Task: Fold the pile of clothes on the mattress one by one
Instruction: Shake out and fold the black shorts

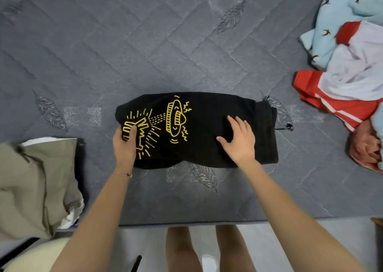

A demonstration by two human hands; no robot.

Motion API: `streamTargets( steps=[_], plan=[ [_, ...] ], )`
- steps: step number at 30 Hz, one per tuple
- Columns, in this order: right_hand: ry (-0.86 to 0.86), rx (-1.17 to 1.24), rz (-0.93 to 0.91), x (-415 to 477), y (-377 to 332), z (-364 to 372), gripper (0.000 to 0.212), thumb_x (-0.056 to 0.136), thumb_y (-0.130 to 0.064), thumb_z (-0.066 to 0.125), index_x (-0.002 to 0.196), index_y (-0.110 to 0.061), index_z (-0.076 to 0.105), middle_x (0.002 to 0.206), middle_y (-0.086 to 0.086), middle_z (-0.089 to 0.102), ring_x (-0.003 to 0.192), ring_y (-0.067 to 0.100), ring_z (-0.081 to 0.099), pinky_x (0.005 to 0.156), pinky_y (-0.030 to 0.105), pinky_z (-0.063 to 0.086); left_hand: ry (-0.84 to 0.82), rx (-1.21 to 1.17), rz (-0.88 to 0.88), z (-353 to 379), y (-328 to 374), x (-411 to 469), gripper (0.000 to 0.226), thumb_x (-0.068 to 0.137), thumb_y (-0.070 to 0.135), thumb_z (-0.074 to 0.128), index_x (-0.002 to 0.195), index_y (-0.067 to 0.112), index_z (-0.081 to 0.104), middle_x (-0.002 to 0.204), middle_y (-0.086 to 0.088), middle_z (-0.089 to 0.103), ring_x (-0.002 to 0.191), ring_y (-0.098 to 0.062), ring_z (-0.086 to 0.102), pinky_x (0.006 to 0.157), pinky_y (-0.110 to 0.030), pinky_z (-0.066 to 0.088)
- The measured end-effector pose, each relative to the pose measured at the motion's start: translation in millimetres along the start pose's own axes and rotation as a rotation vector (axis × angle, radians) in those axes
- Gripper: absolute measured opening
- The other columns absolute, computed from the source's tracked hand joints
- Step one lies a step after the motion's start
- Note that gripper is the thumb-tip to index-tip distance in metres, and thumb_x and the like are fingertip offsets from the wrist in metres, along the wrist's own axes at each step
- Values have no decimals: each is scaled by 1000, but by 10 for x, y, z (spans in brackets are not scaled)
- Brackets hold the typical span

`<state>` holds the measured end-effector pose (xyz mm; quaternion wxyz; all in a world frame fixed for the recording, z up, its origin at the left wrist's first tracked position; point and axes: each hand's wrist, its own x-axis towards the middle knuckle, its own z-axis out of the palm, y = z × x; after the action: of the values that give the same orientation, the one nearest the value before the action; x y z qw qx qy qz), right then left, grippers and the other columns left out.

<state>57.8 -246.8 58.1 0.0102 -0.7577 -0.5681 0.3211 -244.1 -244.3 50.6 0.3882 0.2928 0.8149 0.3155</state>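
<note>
floor point(149, 244): pale grey, along the bottom.
legs point(179, 249): two, bare, side by side on the floor.
stick point(136, 263): thin and black, at the bottom edge, left of the legs.
cream thing point(35, 255): round, in the bottom left corner.
box point(378, 242): dark, yellow on top, at the right edge.

A black garment point(207, 126) carries yellow line drawings. The mattress point(145, 54) is grey, quilted in diamonds with darker leaf motifs. Other clothes: pale blue cloth point(335, 12) dotted with small dark birds, white cloth point(356, 79), red cloth point(310, 93) with white stripes, salmon-pink cloth point(362, 147), khaki cloth point(24, 178).
</note>
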Motion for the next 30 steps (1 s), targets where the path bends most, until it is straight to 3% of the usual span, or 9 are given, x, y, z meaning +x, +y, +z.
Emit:
streamTargets(
  steps=[4, 7, 9, 13, 16, 20, 23, 26, 30],
  plan=[
    [-27, 4, -40, 80, -259, 144, 75, 88, -47, 63, 151, -29, 26, 159, 1, 23, 148, 26, 11, 120, 45, 13, -12, -50, -76, -121, 69, 115, 34, 94, 29, 61, 120, 8, 62, 113, -6, 68, 104, -20, 65, 96, -43, 52],
    [9, 51, -135, 109, -506, 224, 73, 89, -50, 61, 150, -27, 28, 157, 1, 27, 147, 25, 16, 119, 44, 17, 22, 247, 279, -111, 168, 106, 20, 93, 16, 60, 110, 6, 66, 96, -8, 67, 91, -23, 62, 88, -46, 51],
    [9, 157, -193, 106, -707, 277, 67, 92, -50, 56, 149, -25, 33, 151, 2, 37, 142, 22, 28, 116, 42, 26, 36, 465, 553, -40, 222, 28, 27, 92, 10, 59, 118, 7, 64, 87, -7, 60, 83, -19, 56, 77, -35, 49],
    [-286, 739, 89, 131, -1156, 290, 64, 89, -60, 53, 143, -28, 42, 123, -5, 60, 120, 13, 53, 95, 24, 43, -236, 437, 773, 201, 328, -225, 40, 90, 4, 60, 129, 14, 61, 85, -4, 53, 77, -15, 52, 66, -30, 47],
    [-433, 898, 237, 227, -1341, 281, 66, 86, -62, 56, 137, -21, 50, 129, -2, 60, 118, 12, 55, 104, 34, 43, -444, 384, 921, 359, 319, -373, 23, 89, 1, 62, 110, 3, 70, 85, -8, 60, 75, -22, 58, 66, -43, 50],
    [-283, 809, 233, 306, -1310, 315, 13, 90, -24, 65, 88, -12, 68, 88, 4, 68, 86, 17, 64, 90, 42, 50, -537, 448, 1006, 382, 229, -445, 21, 93, 13, 60, 111, 8, 69, 98, -4, 70, 83, -21, 65, 73, -38, 54],
    [-87, 794, 267, 351, -1130, 300, 13, 94, -11, 57, 83, -11, 64, 85, 9, 64, 84, 21, 59, 88, 43, 49, -416, 353, 876, 291, 158, -429, 26, 96, 21, 52, 116, 11, 64, 103, 3, 70, 90, -12, 65, 76, -26, 52],
    [42, 766, 284, 371, -896, 232, 13, 97, -14, 53, 92, -7, 63, 89, 6, 63, 90, 22, 60, 89, 39, 48, -179, 370, 671, 237, 42, -281, 23, 94, 8, 55, 115, 7, 61, 109, -6, 65, 98, -21, 60, 88, -36, 48],
    [112, 713, 307, 396, -586, 98, 15, 99, -16, 51, 90, -9, 61, 87, 3, 61, 90, 19, 59, 86, 34, 46, -168, 664, 306, 210, -108, -38, 65, 90, 19, 64, 147, 11, 35, 149, -18, 34, 140, -36, 28, 117, -49, 18]
  ],
)
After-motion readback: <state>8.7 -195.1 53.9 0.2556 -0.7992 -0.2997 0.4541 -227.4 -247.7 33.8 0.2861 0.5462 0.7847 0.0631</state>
